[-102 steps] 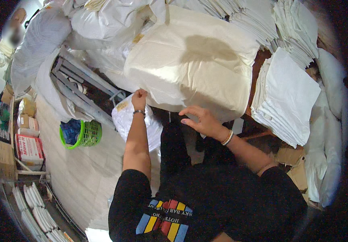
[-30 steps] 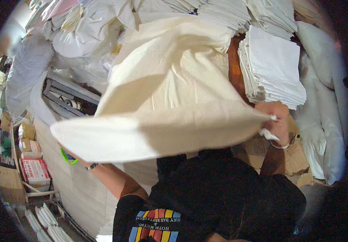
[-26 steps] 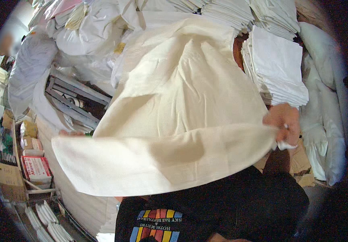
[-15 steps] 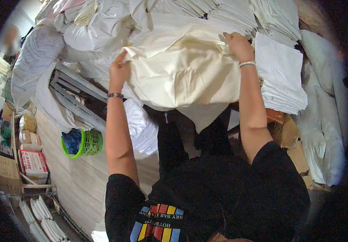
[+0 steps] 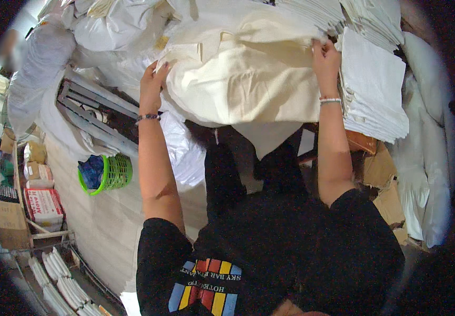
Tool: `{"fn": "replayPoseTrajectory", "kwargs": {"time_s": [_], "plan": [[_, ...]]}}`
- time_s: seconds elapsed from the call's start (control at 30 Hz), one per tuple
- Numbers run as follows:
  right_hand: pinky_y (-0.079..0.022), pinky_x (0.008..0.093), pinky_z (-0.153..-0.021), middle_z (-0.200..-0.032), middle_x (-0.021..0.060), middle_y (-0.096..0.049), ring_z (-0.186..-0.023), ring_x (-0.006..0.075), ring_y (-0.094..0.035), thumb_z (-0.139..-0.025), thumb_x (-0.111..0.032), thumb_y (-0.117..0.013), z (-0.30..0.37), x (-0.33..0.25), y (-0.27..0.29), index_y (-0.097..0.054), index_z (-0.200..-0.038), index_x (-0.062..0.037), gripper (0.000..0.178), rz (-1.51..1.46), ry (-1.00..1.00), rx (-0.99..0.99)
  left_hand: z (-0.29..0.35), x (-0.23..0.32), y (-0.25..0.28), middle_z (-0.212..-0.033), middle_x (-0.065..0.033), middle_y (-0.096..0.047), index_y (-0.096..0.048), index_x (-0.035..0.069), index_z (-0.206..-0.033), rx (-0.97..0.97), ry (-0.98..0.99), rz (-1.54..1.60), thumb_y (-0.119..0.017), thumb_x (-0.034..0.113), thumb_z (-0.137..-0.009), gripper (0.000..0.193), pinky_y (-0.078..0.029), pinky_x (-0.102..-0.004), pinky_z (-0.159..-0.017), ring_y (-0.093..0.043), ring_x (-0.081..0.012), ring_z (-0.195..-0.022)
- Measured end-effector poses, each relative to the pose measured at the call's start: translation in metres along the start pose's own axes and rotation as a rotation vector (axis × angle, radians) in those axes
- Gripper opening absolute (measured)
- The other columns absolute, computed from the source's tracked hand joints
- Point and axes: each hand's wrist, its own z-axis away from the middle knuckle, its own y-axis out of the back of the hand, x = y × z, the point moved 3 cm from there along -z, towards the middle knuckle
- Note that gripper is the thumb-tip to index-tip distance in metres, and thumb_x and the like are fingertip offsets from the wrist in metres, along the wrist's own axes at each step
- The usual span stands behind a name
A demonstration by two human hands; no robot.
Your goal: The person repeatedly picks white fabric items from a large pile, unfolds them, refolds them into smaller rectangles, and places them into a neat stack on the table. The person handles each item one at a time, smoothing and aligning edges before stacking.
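A cream cloth [image 5: 248, 87] is spread out in front of me, rumpled, with one pointed corner hanging over the near edge. My left hand [image 5: 152, 87] is closed at its left side, thumb and fingers pinching the edge. On the opposite side, my right hand [image 5: 326, 62] has its fingers curled round the upper right edge of the same cloth. Just beyond the right hand lies a thick stack of folded white cloths [image 5: 372, 87]. What lies directly under the cream cloth is hidden.
White bundles [image 5: 117, 31] fill the far left, with more folded stacks [image 5: 312, 16] at the back. A grey metal frame [image 5: 98, 113] and a green basket [image 5: 117, 173] holding dark blue cloth stand to my left. Cartons [image 5: 44, 208] line the left side; full white sacks [image 5: 422, 147] stand right.
Both hands have moved slightly apart, the right one outward, drawing the cloth's upper edge wider. The whole view has shifted a little.
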Motion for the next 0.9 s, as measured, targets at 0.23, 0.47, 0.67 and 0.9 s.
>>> {"fn": "replayPoseTrajectory", "kwargs": {"time_s": [0.23, 0.47, 0.67, 0.9], "plan": [[-0.05, 0.049, -0.084, -0.109, 0.0242, -0.064, -0.097, 0.0451, -0.062, -0.087, -0.026, -0.07, 0.057, -0.044, 0.012, -0.036, -0.146, -0.009, 0.07, 0.48, 0.09, -0.244, 0.063, -0.024, 0.023, -0.096, -0.0033, -0.068, -0.039, 0.003, -0.146, -0.009, -0.083, -0.157, -0.068, 0.0, -0.089, 0.064, -0.046, -0.0202, -0.075, -0.058, -0.0064, -0.085], [-0.051, 0.0328, -0.08, -0.108, 0.0141, -0.069, -0.088, 0.0255, -0.064, -0.089, -0.002, -0.064, 0.062, -0.091, 0.077, -0.063, -0.127, -0.0094, 0.039, 0.135, 0.285, -0.172, 0.066, 0.035, 0.066, -0.117, -0.0056, -0.066, -0.058, -0.001, -0.133, 0.186, -0.293, 0.08, -0.061, -0.003, -0.092, 0.041, -0.046, -0.0245, -0.089, -0.059, -0.0092, -0.098], [-0.044, 0.0189, -0.069, -0.099, -0.0019, -0.069, -0.08, 0.0026, -0.053, -0.087, -0.001, -0.067, 0.082, -0.103, 0.146, -0.071, -0.12, -0.0109, 0.035, -0.339, 0.108, -0.138, 0.101, 0.093, 0.078, -0.118, -0.0053, -0.066, -0.058, 0.001, -0.135, 0.155, -0.495, -0.27, -0.063, -0.006, -0.09, 0.045, -0.046, -0.0242, -0.091, -0.06, -0.0119, -0.101], [-0.049, 0.0329, -0.077, -0.094, 0.008, -0.064, -0.089, 0.0217, -0.06, -0.073, -0.008, -0.074, 0.116, -0.147, 0.22, -0.076, -0.096, -0.0079, 0.023, 0.041, 0.309, -0.533, 0.162, 0.128, 0.109, -0.105, -0.0095, -0.065, -0.071, 0.0, -0.103, 0.242, -0.721, -0.584, -0.063, -0.008, -0.085, 0.022, -0.044, -0.0276, -0.089, -0.058, -0.0185, -0.098]]}}
